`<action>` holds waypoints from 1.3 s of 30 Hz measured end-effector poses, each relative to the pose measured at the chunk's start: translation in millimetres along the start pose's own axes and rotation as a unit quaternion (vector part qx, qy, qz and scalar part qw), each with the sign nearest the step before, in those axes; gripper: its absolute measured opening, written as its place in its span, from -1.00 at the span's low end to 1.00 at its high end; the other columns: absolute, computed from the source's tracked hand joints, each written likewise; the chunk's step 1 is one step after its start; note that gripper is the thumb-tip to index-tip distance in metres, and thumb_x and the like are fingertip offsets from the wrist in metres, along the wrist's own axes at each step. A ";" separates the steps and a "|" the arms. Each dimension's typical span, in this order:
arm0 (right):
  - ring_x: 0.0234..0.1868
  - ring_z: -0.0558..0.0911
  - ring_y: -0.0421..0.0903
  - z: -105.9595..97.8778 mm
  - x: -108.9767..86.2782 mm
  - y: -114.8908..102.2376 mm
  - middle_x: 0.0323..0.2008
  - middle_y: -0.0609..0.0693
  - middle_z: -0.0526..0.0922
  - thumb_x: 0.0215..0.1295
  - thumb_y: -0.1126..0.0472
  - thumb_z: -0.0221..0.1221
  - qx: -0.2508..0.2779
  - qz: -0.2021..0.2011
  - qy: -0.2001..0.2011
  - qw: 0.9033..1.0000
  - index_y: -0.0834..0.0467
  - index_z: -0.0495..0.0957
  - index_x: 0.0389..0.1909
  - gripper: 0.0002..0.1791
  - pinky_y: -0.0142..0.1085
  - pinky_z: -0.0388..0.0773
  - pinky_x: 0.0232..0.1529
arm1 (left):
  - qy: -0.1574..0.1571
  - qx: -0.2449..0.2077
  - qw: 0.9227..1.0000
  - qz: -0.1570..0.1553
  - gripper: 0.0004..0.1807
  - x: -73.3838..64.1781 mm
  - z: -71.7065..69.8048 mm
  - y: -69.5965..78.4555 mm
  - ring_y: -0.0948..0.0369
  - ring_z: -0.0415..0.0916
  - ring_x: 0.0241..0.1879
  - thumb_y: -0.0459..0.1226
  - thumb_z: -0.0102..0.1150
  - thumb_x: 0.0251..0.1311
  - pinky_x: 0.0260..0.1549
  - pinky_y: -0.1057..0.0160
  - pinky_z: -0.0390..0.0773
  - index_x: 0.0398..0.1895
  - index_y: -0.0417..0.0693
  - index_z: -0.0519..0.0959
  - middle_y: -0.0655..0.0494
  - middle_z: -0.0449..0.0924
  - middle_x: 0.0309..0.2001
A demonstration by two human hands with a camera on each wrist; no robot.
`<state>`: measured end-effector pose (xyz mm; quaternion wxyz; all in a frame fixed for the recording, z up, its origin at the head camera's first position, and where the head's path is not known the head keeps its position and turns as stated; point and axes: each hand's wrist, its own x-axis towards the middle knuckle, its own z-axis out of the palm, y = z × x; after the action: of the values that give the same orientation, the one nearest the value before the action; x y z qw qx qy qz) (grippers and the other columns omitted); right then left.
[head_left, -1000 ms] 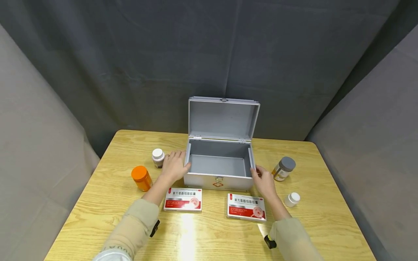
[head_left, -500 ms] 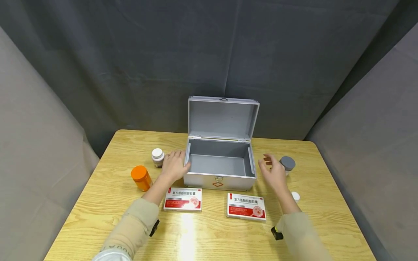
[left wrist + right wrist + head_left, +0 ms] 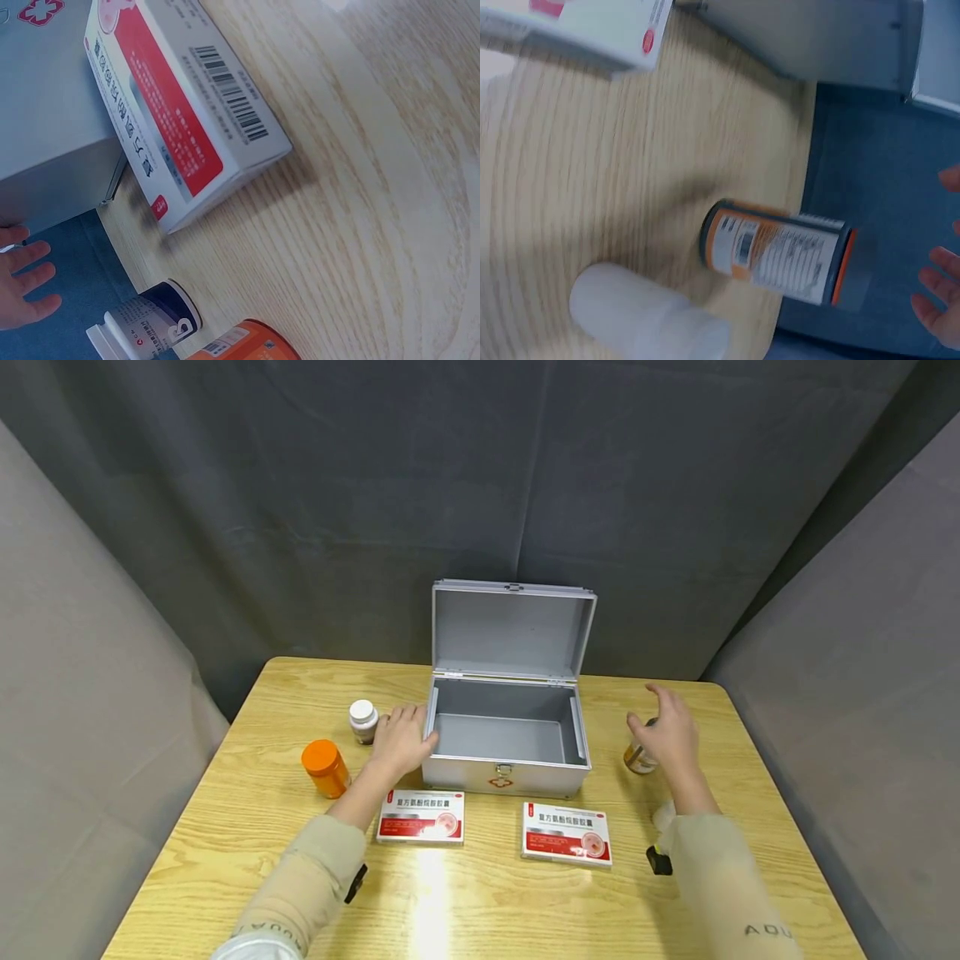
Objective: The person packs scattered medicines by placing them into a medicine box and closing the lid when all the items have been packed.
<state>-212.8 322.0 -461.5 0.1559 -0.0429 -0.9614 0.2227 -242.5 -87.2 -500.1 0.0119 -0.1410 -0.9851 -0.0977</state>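
A silver metal first-aid box [image 3: 465,774] stands in the middle with its lid raised; its inside shows bare. My left hand [image 3: 401,745] rests against the box's left wall, fingers extended, thumb at the rim. In the left wrist view its fingers [image 3: 30,278] look straight. My right hand [image 3: 672,737] hovers over a grey-capped bottle [image 3: 638,758] right of the box, thumb and fingers spread and partly hiding the cap. The right wrist view has the same bottle [image 3: 772,251] upright, apart from the fingertips [image 3: 924,307].
Two red-and-white medicine boxes, one left [image 3: 420,817] and one right [image 3: 566,835], lie before the box. An orange bottle [image 3: 326,769] and a white-capped bottle [image 3: 363,722] stand left. A small white bottle [image 3: 641,311] stands near the grey-capped one, mostly behind the right wrist in the head view.
My right hand has left the box's right wall and moved right to above the grey-capped bottle, its fingers spreading. The left hand has stayed at the box.
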 end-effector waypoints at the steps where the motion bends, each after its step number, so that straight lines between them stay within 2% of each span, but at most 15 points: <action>1: 0.11 0.31 0.32 -0.3 0.7 3.4 0.15 0.37 0.29 0.14 0.08 0.14 -0.007 0.001 -0.003 1.000 0.24 0.24 0.23 -0.36 0.22 0.25 -0.01 | 0.001 -0.001 1.000 0.000 -0.31 -0.1 0.2 0.1 -0.05 0.22 0.19 0.09 -0.20 0.22 0.14 -0.06 0.22 0.28 -0.17 0.25 -0.13 0.30 0.22; 6: 0.10 0.28 0.35 0.1 0.2 17.5 0.13 0.40 0.27 0.13 0.05 0.15 -0.029 0.012 -0.030 0.999 0.27 0.21 0.24 -0.31 0.24 0.23 -0.02 | 0.003 0.000 1.000 0.002 -0.32 -0.4 1.5 -0.6 -0.05 0.23 0.19 0.09 -0.22 0.22 0.13 -0.06 0.24 0.28 -0.17 0.25 -0.13 0.31 0.22; 15: 0.14 0.16 0.43 6.8 -2.0 31.6 0.19 0.46 0.13 0.12 0.00 0.17 -0.050 0.051 -0.111 0.991 0.24 0.08 0.31 -0.19 0.31 0.20 -0.06 | 0.002 -0.005 1.000 0.000 -0.32 -0.2 2.0 -1.7 -0.05 0.23 0.19 0.08 -0.19 0.22 0.12 -0.06 0.24 0.28 -0.18 0.25 -0.14 0.31 0.22; 23: 0.09 0.22 0.44 11.7 -1.9 34.7 0.17 0.45 0.13 0.09 0.01 0.18 -0.082 0.050 -0.138 0.986 0.22 0.09 0.30 -0.19 0.27 0.30 -0.17 | 0.001 -0.009 1.000 -0.001 -0.32 -1.2 2.2 -1.3 -0.04 0.23 0.18 0.08 -0.19 0.22 0.12 -0.05 0.23 0.29 -0.17 0.24 -0.12 0.30 0.22; 29: 0.01 0.27 0.41 13.3 -3.6 38.6 0.14 0.47 0.13 0.08 0.04 0.17 -0.060 0.065 -0.157 0.984 0.25 0.08 0.30 -0.20 0.20 0.37 -0.23 | 0.002 -0.007 1.000 -0.001 -0.32 -0.9 2.6 -1.3 -0.04 0.23 0.19 0.07 -0.20 0.21 0.11 -0.05 0.25 0.29 -0.17 0.24 -0.12 0.30 0.22; 39: 0.00 0.27 0.45 18.0 -4.8 47.9 0.09 0.51 0.11 0.07 0.15 0.23 0.005 0.078 -0.162 0.984 0.32 0.03 0.28 -0.18 0.19 0.38 -0.14 | 0.001 -0.011 1.000 -0.005 -0.32 -1.2 2.5 -1.1 -0.03 0.21 0.20 0.07 -0.19 0.21 0.13 -0.04 0.24 0.29 -0.16 0.24 -0.11 0.30 0.22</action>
<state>-213.4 356.7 -499.3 -0.0196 -0.0801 -0.9666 0.2428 -241.6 -88.1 -502.8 0.0108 -0.1359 -0.9847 -0.1084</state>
